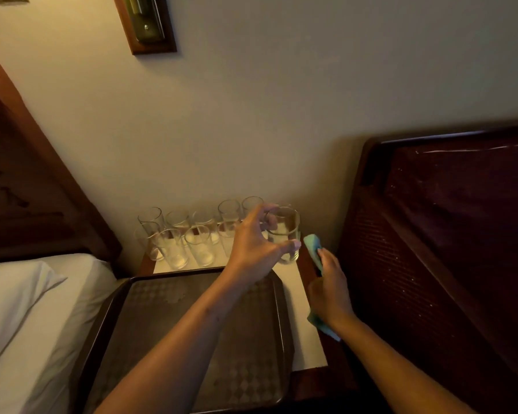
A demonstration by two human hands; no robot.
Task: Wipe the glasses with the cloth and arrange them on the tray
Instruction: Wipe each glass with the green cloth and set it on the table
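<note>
Several clear drinking glasses (174, 243) stand in a cluster at the back of a small bedside table, against the wall. My left hand (257, 246) grips one clear glass (286, 231) at the right end of the cluster, fingers around its side and rim. My right hand (329, 288) is closed on a light green cloth (313, 248), just right of that glass, over the table's right edge. A dark brown patterned tray (168, 324) lies in front of the glasses with nothing on it; my left forearm crosses above it.
The table top (299, 321) carries a white mat, bare to the right of the tray. A bed with a white pillow (15, 297) is at the left, a dark wooden headboard (449, 234) at the right. A wall fixture (145, 22) hangs above.
</note>
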